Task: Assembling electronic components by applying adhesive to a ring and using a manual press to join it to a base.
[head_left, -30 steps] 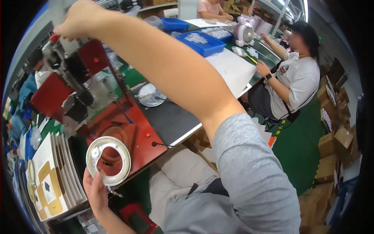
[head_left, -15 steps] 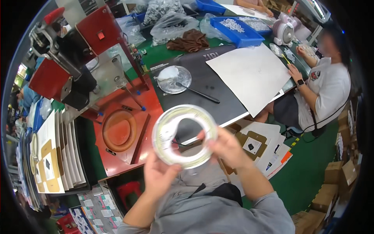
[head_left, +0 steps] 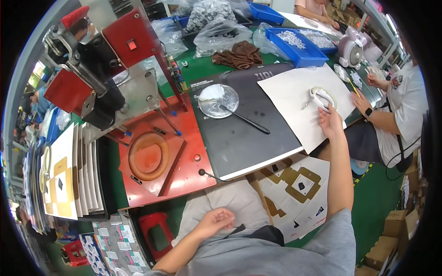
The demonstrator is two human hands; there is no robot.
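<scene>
Ring-shaped white part (head_left: 321,93) sits in my head view on a white sheet (head_left: 291,104) spread over the right end of the counter (head_left: 200,137), nearer the sheet's right edge than its left corner. My right hand (head_left: 330,122) reaches it from the near side, fingertips at its lower rim; whether they are clamped on it or merely touching, I cannot tell. My left hand (head_left: 215,223) is empty, fingers loosely curled above the lap, well apart from the right.

I would judge the part light and fairly stiff, probably moulded plastic, its smooth face likely a little slippery on the paper. I'd pinch it across the band, thumb on one side and fingers on the other, and keep any load off the slim metallic stub (head_left: 305,104), which looks the easiest bit to bend.

Being a ring, it has hardly any long axis of its own. From where I watch, it shows as an oval stretched from upper left to lower right, with the stub pointing toward the sheet's near-left edge. Whether it lies quite flat or slightly tipped, I can't make out.
</scene>
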